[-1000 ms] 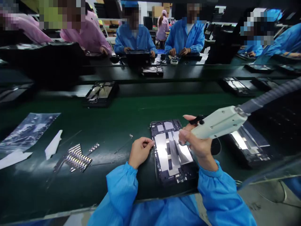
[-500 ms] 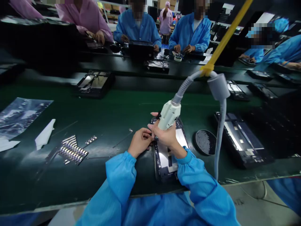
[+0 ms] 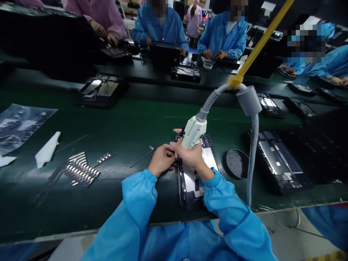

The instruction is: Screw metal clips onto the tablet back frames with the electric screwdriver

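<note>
My right hand (image 3: pixel 190 154) is wrapped round a pale green-white corded tool (image 3: pixel 194 132), whose lower end is hidden by my fingers. Under it lies an opened flat device (image 3: pixel 190 181) with silvery panels and a black frame. At the device's upper left edge, my left hand (image 3: pixel 162 158) has its fingers pinched together near my right fingertips; what they hold, if anything, is hidden. A round dish (image 3: pixel 237 164) filled with small parts sits right of the device. Strips of small metallic parts (image 3: pixel 83 169) lie to the left.
A grey cable (image 3: pixel 252 159) hangs from a yellow strap (image 3: pixel 261 47) on the right. Another opened device (image 3: pixel 280 159) lies beyond it. White paper (image 3: pixel 48 150) and a clear plastic bag (image 3: pixel 24 125) are at the left. People work across the bench.
The view has shifted slightly, so the strips and paper appear a little further left and higher. Both hands stay at the device's upper left edge, the tool still in my right hand.
</note>
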`<state>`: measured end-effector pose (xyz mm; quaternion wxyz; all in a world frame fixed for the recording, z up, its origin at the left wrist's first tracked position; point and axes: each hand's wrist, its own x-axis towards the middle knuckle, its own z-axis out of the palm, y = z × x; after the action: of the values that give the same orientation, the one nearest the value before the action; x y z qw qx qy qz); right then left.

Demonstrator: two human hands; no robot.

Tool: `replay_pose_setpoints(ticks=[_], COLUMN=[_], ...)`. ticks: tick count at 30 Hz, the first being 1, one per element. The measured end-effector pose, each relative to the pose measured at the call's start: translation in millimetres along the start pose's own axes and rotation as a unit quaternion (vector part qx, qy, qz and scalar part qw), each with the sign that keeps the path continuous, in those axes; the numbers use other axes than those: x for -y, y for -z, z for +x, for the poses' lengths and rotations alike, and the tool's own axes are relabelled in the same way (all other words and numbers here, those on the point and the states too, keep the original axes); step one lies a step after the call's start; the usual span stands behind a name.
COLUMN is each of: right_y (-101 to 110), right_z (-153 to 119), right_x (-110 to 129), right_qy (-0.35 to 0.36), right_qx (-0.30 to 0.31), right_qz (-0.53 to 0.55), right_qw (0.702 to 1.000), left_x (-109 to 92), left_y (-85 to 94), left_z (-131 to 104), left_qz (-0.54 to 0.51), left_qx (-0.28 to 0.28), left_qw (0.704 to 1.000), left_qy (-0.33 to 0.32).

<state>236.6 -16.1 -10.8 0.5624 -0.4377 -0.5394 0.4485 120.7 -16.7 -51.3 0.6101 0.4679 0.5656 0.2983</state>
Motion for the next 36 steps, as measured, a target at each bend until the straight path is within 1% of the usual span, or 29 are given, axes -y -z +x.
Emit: replay_pose_setpoints(ticks=[4, 8, 10, 15, 17, 19, 20, 21, 23, 24, 25, 26, 27, 29, 31, 32, 34, 36], right_y=[-1.1, -2.4, -2.7, -5.8, -6.1, -0.2, 6.5, 16.2, 43.8, 60.8, 79.0, 97.8, 116.5, 150.9, 177.2, 186.1, 195.4, 195.9], right_z=[-1.5, -6.7, -9.1, -9.5, -9.1, -10.1, -11.3, -12.8, -16.9, -19.2, -21.5, -24.0, -26.5, -31.9, -37.9, -40.8, -45.9, -49.1], right_x=[-1.4, -2.9, -5.2, -10.4, -5.8, 5.5, 13.3, 21.6, 37.6, 44.0, 48.6, 51.2, 51.8, 47.8, 39.4, 34.5, 25.5, 18.7], right_qy=[0.011, 0.052, 0.061, 0.075, 0.073, 0.065, 0.064, 0.063, 0.062, 0.063, 0.065, 0.068, 0.070, 0.074, 0.076, 0.075, 0.070, 0.063], right_qx=[0.001, 0.006, 0.005, -0.010, -0.017, -0.018, -0.018, -0.017, -0.019, -0.025, -0.038, -0.058, -0.082, -0.134, -0.174, -0.188, -0.209, -0.229], right_qz=[-0.014, -0.047, -0.055, -0.052, -0.033, -0.004, 0.012, 0.024, 0.033, 0.027, 0.015, 0.002, -0.009, -0.013, -0.001, 0.005, 0.013, 0.014], right_qw=[1.000, 0.998, 0.997, 0.996, 0.997, 0.998, 0.998, 0.998, 0.997, 0.997, 0.997, 0.996, 0.994, 0.988, 0.982, 0.979, 0.975, 0.971], left_x=[1.4, 0.6, 0.5, 2.3, 2.0, 0.2, -1.2, -2.9, -6.3, -7.7, -9.0, -10.2, -11.5, -14.9, -19.9, -22.8, -28.4, -32.5], left_y=[0.7, 2.8, 3.2, -3.5, -4.1, 3.2, 10.7, 20.8, 45.7, 58.6, 70.3, 80.0, 87.2, 93.8, 93.2, 91.8, 89.8, 90.6], left_z=[-0.5, -1.4, -1.3, -2.4, -3.9, -6.2, -7.5, -8.7, -9.5, -8.5, -6.2, -2.9, 1.0, 8.1, 10.8, 10.3, 7.7, 6.1], left_qz=[-0.002, -0.003, 0.002, 0.032, 0.054, 0.082, 0.094, 0.115, 0.195, 0.280, 0.365, 0.421, 0.454, 0.476, 0.462, 0.445, 0.402, 0.360], left_qx=[-0.002, -0.002, -0.006, -0.023, -0.029, -0.033, -0.038, -0.057, -0.125, -0.186, -0.217, -0.210, -0.192, -0.163, -0.144, -0.133, -0.097, -0.053], left_qw=[1.000, 1.000, 0.999, 0.998, 0.997, 0.995, 0.994, 0.991, 0.971, 0.938, 0.901, 0.878, 0.866, 0.863, 0.875, 0.886, 0.910, 0.930], left_qy=[-0.009, -0.030, -0.038, -0.044, -0.043, -0.038, -0.037, -0.043, -0.065, -0.086, -0.093, -0.090, -0.083, -0.047, -0.004, 0.009, 0.028, 0.059])
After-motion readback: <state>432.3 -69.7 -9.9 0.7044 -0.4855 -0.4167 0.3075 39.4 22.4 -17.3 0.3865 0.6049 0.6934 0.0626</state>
